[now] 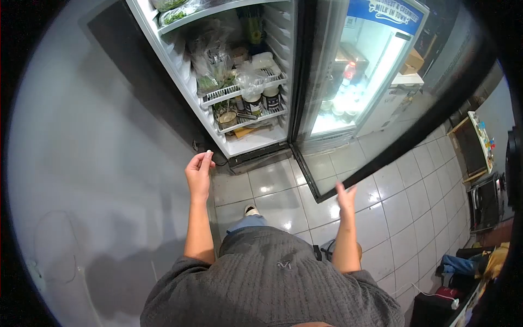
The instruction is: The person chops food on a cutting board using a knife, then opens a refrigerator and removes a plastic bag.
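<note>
An upright glass-door fridge [256, 146] stands ahead with its door swung out to the right. My left hand [197, 173] is raised beside the fridge's lower left corner. Its thumb and fingers are pinched around a tiny whitish thing, too small to name. My right hand [347, 200] is at the black-framed glass door [376, 168], close to its lower outer edge. Its fingers are apart; I cannot tell whether they touch the frame. Wire shelves [222, 96] inside carry plastic bags of greens [211, 60], dark-labelled jars [271, 98] and a small tub [227, 119].
A grey wall [98, 180] runs along my left. Through the glass shows a second lit fridge [340, 98] with bottles and a blue sign. Cardboard boxes [412, 62], a small rack [479, 143] and cloth items [463, 265] are on the right, over a tiled floor [403, 212].
</note>
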`<state>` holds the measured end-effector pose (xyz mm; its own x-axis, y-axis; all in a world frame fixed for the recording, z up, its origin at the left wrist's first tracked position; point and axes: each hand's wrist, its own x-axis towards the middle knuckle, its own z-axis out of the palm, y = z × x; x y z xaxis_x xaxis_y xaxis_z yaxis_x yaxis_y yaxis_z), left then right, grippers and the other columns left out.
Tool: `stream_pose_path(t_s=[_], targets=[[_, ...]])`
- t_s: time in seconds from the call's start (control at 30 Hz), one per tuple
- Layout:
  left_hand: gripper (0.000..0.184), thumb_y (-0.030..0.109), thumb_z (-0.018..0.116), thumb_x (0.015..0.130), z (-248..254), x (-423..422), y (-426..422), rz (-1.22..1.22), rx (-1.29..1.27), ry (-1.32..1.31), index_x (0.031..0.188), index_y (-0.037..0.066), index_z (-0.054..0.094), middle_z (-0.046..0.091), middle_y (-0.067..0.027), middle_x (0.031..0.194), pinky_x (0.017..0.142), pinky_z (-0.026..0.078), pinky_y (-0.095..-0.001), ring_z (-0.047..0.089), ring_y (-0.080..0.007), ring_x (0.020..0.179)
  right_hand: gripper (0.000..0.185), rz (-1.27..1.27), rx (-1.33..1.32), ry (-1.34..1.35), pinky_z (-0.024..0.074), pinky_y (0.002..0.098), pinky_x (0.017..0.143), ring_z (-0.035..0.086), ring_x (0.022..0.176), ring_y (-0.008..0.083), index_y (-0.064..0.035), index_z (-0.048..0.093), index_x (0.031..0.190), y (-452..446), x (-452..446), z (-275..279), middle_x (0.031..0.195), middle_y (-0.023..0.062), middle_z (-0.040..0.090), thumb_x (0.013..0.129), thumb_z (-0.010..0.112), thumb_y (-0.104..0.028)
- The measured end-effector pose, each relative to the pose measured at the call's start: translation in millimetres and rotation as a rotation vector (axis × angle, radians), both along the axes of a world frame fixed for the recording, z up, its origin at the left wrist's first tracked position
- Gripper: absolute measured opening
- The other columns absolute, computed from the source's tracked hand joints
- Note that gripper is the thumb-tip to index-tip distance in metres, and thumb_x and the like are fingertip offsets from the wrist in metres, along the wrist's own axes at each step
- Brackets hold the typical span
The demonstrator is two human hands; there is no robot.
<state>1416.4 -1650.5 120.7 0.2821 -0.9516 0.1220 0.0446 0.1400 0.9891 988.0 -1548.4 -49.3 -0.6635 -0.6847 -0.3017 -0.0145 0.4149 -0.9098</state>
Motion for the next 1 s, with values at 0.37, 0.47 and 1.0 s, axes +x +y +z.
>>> stream_pose_path(t_s=[0.37, 0.47, 1.0], targets=[[0.022, 0.021, 0.063, 0.096, -35.2, 58.0, -160.8, 0.076, 0.044, 0.052, 0.095, 0.0, 0.069, 0.061, 0.002, 0.074, 0.064, 0.04, -0.0202, 0.052, -0.0043, 0.068, 0.055, 0.429, 0.196, -0.063, 0.0509, 0.0337, 0.077, 0.061, 0.097, 0.0202, -0.0027, 0.051, 0.132, -165.8, 64.8, 35.2, 0.117, 0.0138, 0.063, 0.091, 0.064, -0.038], [0.02, 0.021, 0.063, 0.096, -36.0, 74.4, -209.0, 0.086, 0.052, 0.098, 0.093, 0.002, 0.068, 0.059, 0.0022, 0.073, 0.066, 0.041, -0.0211, 0.053, -0.005, 0.069, 0.053, 0.429, 0.173, -0.002, 0.0513, 0.0347, 0.078, 0.062, 0.099, 0.0196, -0.0029, 0.051, 0.131, -240.6, 83.8, 53.8, 0.117, 0.0131, 0.064, 0.092, 0.064, -0.036], [0.012, 0.008, 0.077, 0.084, -21.4, 130.1, -273.9, 0.462, -0.018, -0.05, 0.087, -0.002, 0.071, 0.068, -0.0019, 0.08, 0.069, 0.047, -0.0198, 0.059, -0.0067, 0.073, 0.042, 0.707, -0.618, 0.31, 0.051, 0.0353, 0.084, 0.065, 0.093, 0.0256, -0.0014, 0.058, 0.119, -703.2, 261.9, 128.3, 0.105, 0.0128, 0.068, 0.088, 0.068, -0.028]])
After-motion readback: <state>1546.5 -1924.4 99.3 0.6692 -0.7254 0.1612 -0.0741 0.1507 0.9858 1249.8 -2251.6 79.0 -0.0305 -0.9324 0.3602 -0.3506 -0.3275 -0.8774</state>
